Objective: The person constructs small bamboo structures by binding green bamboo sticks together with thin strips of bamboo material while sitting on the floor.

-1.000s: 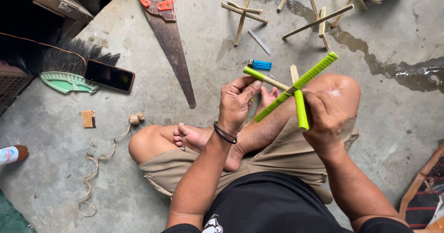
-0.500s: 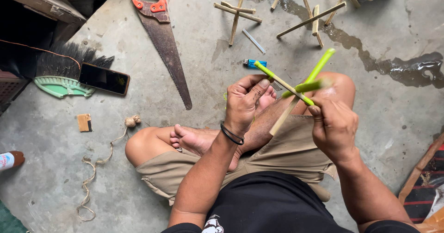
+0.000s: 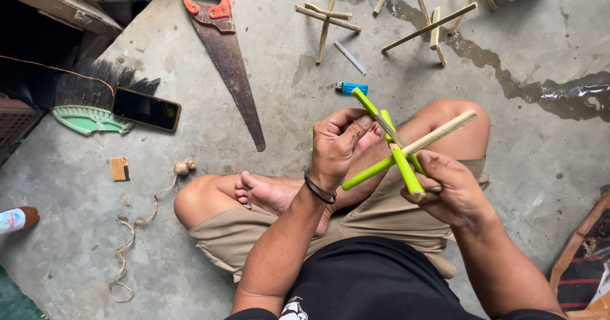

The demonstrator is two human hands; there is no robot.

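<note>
Since half a second ago, both hands have turned the bundle of green bamboo sticks (image 3: 395, 155) so that one pale split face now points up to the right, and the crossing sits lower, above the right knee.

From the left, on the concrete floor (image 3: 279, 110): a green hand brush (image 3: 89, 107) with a dark phone (image 3: 146, 109) lying on it, a small wooden block (image 3: 119, 168), a length of twine (image 3: 136, 231) ending in a knot, then a handsaw with an orange handle (image 3: 219, 37). A blue lighter (image 3: 351, 87) lies just beyond the sticks, and finished crosses of plain bamboo (image 3: 327, 16) lie further off beside a wet streak.

The left hand (image 3: 338, 145) pinches the sticks where they cross, thumb on top, fingers (image 3: 356, 126) curled tight around the upper green piece. The right hand (image 3: 452, 192) holds the lower ends, its fingers closed narrow about one green stick that juts toward the camera. The bundle is held in the air between the two hands, touching both, clear of the floor.

This looks like the stage of fitting the pieces into a cross like those lying ahead. The next move would call for keeping the crossing pinched firmly while the loose piece is seated, since the sticks could slip out of line.
</note>
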